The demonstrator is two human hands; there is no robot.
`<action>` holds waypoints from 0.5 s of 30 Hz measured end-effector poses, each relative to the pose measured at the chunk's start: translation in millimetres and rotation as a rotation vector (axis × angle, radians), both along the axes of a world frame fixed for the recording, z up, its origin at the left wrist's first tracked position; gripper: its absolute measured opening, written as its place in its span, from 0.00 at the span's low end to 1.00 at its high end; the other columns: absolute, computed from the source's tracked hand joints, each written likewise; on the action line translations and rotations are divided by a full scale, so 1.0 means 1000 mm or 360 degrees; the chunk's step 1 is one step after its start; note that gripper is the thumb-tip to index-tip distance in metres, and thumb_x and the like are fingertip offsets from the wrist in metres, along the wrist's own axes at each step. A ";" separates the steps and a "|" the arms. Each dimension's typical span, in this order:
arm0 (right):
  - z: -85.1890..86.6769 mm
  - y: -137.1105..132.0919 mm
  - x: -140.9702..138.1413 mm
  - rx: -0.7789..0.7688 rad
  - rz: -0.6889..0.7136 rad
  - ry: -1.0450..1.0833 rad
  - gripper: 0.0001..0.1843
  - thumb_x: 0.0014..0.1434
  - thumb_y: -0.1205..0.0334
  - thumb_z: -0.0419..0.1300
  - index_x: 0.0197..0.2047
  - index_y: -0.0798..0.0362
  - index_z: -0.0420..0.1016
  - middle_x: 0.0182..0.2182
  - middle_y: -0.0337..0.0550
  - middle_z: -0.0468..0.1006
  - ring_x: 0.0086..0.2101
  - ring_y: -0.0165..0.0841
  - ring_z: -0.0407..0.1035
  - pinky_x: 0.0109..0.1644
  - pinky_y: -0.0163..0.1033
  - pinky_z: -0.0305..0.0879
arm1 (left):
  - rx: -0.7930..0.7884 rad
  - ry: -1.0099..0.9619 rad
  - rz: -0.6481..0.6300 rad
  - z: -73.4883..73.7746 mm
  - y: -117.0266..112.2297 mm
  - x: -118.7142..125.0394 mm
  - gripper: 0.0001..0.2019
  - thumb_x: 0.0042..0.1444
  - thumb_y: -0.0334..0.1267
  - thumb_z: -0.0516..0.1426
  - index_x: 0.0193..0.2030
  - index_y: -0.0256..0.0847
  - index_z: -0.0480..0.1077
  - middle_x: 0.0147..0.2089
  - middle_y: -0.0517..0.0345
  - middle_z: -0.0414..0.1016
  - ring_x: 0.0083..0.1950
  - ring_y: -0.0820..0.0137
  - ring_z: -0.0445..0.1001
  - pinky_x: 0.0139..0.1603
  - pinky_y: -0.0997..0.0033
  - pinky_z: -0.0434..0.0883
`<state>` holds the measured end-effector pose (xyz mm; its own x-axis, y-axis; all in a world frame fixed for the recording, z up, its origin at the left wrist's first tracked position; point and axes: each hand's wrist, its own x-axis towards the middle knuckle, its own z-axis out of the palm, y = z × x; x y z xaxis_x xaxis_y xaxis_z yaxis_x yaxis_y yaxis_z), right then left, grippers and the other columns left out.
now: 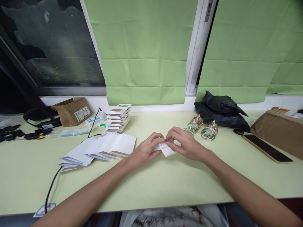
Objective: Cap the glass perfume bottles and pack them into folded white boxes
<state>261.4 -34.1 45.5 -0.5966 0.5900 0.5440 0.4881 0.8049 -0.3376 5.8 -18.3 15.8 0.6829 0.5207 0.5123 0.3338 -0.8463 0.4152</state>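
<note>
Between my two hands is a small white paper box (168, 152), with one flap sticking out toward me. My left hand (148, 146) grips its left side, thumb below and fingers on top. The fingertips of my right hand (184, 143) are closed on its right upper edge, beside a small dark spot. My fingers cover much of the box. Left of my left hand lie several flat folded white cartons (123, 144), overlapping in a fanned row. Behind them stands a stack of small white boxes (118, 118). Past my right hand are clear glass-like ornaments (209, 130).
A black plastic bag (221, 108) lies against the back wall. At right are a phone (267, 148) and a brown package (279, 129). An open cardboard box (73, 112) and black small parts (33, 134) sit at left. A black cable (52, 186) crosses the left tabletop.
</note>
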 end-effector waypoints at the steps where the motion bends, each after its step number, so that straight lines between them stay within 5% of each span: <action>1: -0.001 0.001 0.000 -0.0004 0.0006 0.0019 0.06 0.74 0.61 0.54 0.50 0.47 0.71 0.46 0.47 0.74 0.46 0.40 0.69 0.48 0.45 0.68 | 0.0018 -0.0010 0.0015 -0.002 0.001 0.000 0.20 0.69 0.32 0.56 0.64 0.54 0.62 0.62 0.50 0.68 0.61 0.62 0.73 0.59 0.62 0.73; 9: -0.006 0.007 0.007 0.0064 -0.0048 -0.0039 0.20 0.70 0.74 0.50 0.57 0.45 0.72 0.50 0.49 0.73 0.50 0.42 0.68 0.50 0.46 0.67 | 0.0061 -0.0606 0.0023 -0.034 0.020 0.002 0.24 0.65 0.32 0.63 0.56 0.50 0.50 0.62 0.50 0.65 0.40 0.76 0.74 0.38 0.73 0.70; 15: -0.001 0.002 0.005 -0.0014 -0.0025 -0.0076 0.27 0.69 0.75 0.50 0.64 0.41 0.69 0.51 0.49 0.71 0.52 0.43 0.65 0.55 0.49 0.67 | 0.0098 -0.0382 -0.0020 -0.025 0.017 -0.001 0.24 0.68 0.31 0.59 0.65 0.50 0.56 0.62 0.45 0.67 0.59 0.62 0.72 0.48 0.64 0.73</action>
<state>266.4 -31.9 44.3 -0.6124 0.6041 0.5099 0.5164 0.7941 -0.3205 4.5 -0.9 -9.5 0.5444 0.4757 0.6909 0.2211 -0.8759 0.4289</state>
